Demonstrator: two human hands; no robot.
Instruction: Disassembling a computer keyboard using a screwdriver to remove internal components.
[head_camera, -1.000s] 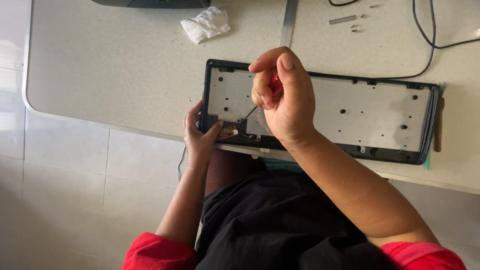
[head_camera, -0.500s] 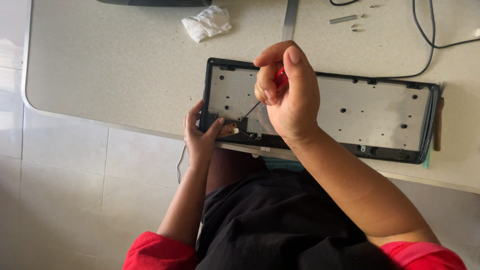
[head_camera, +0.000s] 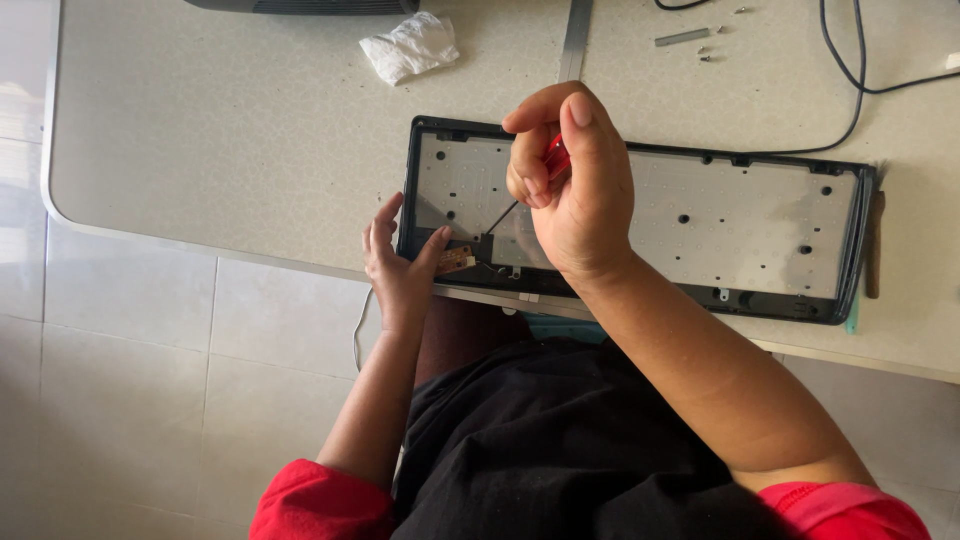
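An opened keyboard shell (head_camera: 760, 215), black frame with a pale metal plate inside, lies on the beige table (head_camera: 230, 160). My right hand (head_camera: 575, 185) is closed around a red-handled screwdriver (head_camera: 555, 158); its thin shaft slants down-left to a spot near the shell's lower left corner. My left hand (head_camera: 400, 260) rests at that corner, fingers spread, thumb pressing a small brown circuit board (head_camera: 456, 260) against the frame.
A crumpled white tissue (head_camera: 408, 46) lies at the back left. A black cable (head_camera: 850, 80) loops at the back right, near small metal parts (head_camera: 685, 38). A brush handle (head_camera: 876, 245) sits right of the shell. The table edge runs just below the shell, tiled floor beyond.
My right hand has turned slightly on the screwdriver, fingers shifting on the handle. The left hand's fingers have spread a little at the corner. The shell has not moved.
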